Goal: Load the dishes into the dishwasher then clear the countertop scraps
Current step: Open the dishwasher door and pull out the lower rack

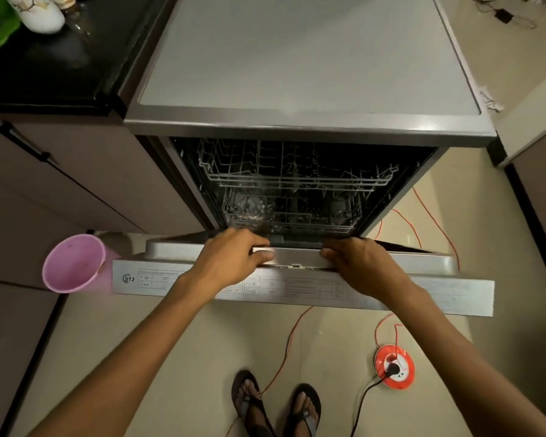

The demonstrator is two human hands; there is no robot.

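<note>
Gripping the dishwasher door point(297, 263), left hand point(234, 253) and right hand point(356, 263); pink bin point(73, 263) beside it.

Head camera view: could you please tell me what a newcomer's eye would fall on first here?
Dead centre, the left hand and right hand grip the top edge of the dishwasher door, which is partly lowered, showing the wire racks inside. A pink bin stands on the floor at left, and a red cable reel lies at lower right beside the sandalled feet.

Beige tiled floor point(186, 357), brown cabinet point(60, 184), black countertop point(54, 67), orange cable reel point(394, 367), dim light
</note>
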